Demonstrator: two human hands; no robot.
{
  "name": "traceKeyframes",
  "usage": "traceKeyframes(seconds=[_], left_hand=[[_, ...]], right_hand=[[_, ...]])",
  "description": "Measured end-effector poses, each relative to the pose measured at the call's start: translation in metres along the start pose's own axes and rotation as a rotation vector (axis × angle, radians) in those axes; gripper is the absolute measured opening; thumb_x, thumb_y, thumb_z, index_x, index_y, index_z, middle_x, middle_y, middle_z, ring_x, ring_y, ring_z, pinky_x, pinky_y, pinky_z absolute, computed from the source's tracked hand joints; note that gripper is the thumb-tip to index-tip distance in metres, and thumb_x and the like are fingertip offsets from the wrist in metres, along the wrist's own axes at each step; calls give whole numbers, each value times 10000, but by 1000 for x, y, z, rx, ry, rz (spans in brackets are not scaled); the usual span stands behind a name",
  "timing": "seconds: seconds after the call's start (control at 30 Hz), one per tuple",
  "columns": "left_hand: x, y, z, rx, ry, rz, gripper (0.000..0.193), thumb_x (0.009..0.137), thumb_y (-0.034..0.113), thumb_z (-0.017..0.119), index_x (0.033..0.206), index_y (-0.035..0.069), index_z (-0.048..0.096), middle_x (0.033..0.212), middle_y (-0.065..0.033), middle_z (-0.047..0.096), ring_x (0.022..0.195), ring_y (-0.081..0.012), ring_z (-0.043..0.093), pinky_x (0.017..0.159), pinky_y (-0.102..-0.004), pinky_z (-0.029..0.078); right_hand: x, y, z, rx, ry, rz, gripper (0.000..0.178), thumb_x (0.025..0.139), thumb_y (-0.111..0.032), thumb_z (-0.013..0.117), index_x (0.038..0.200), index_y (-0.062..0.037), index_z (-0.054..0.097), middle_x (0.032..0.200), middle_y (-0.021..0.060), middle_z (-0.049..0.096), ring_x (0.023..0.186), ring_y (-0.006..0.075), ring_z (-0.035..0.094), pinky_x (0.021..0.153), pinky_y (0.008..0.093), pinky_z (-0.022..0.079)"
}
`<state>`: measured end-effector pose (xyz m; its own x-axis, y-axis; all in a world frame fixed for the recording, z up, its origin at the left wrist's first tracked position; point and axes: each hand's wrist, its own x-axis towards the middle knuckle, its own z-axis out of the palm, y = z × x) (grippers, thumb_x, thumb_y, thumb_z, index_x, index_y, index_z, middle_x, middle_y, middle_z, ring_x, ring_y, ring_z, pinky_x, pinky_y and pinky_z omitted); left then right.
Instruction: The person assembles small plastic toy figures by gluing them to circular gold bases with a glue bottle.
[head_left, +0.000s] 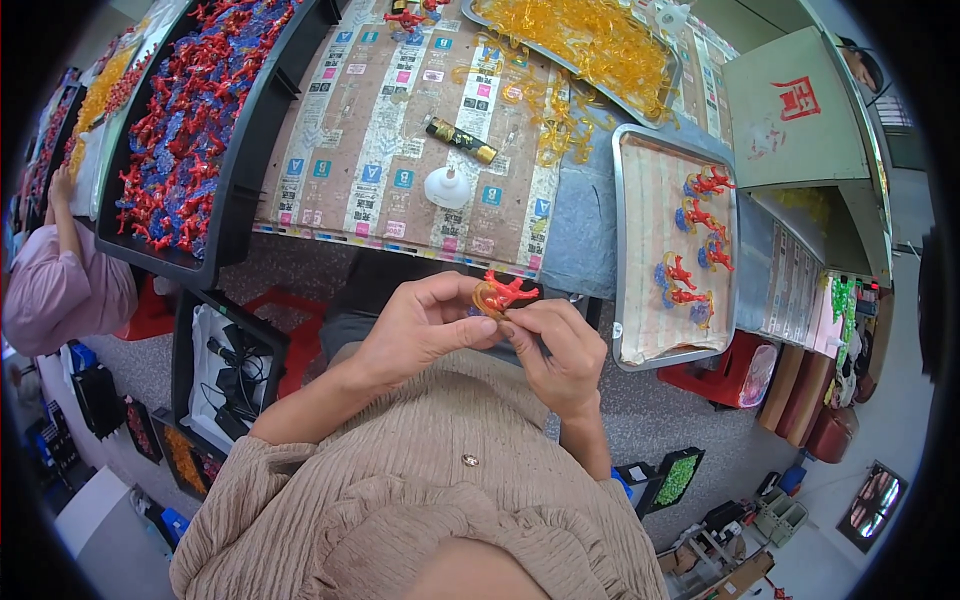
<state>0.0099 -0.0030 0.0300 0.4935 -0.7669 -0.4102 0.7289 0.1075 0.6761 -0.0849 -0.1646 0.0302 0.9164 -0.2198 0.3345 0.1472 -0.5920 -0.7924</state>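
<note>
My left hand (425, 325) and my right hand (560, 350) meet in front of my chest, just short of the table's front edge. Between their fingertips is a small red figurine (508, 288) with branching limbs. A curved amber plastic piece (487, 300) shows against its left side, pinched along with it. The fingers of both hands are closed and hide the figurine's lower part. On the table beyond lie a white squeeze bottle (447, 187) with a small tip and a black-and-gold cylinder (460, 140).
A metal tray (622, 250) at the right bears several red-and-blue figurines (683, 270). Behind it, another tray (570, 70) holds amber strips (580, 40), some spilled onto the table (330, 190). A black crate (235, 180) of red and blue pieces stands left. Another person's sleeve (70, 285) shows far left.
</note>
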Motion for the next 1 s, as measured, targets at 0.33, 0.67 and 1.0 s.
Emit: traceKeyframes(seconds=[0.33, 0.67, 1.0], left_hand=[[1, -5, -4, 93, -8, 61, 230, 850, 11, 676, 1075, -38, 659, 1035, -56, 547, 931, -147, 614, 834, -269, 538], [3, -8, -5, 162, -16, 69, 242, 837, 4, 690, 1074, -31, 659, 1027, -43, 531, 927, -129, 594, 816, -242, 524], [3, -20, -7, 286, 0, 153, 217, 833, 13, 700, 1042, -29, 663, 1005, -29, 512, 867, -92, 574, 740, -224, 498]], right_hand=[[-2, 7, 2, -32, 4, -142, 176, 691, 40, 734, 847, 4, 659, 744, 113, 624, 632, 225, 609, 544, 299, 482], [-11, 11, 12, 4, 99, -81, 145, 721, 28, 737, 840, 11, 656, 731, 116, 618, 624, 221, 605, 546, 297, 478], [-18, 16, 13, -7, 91, -70, 145, 722, 28, 741, 835, 12, 652, 720, 114, 611, 609, 218, 600, 531, 292, 469]])
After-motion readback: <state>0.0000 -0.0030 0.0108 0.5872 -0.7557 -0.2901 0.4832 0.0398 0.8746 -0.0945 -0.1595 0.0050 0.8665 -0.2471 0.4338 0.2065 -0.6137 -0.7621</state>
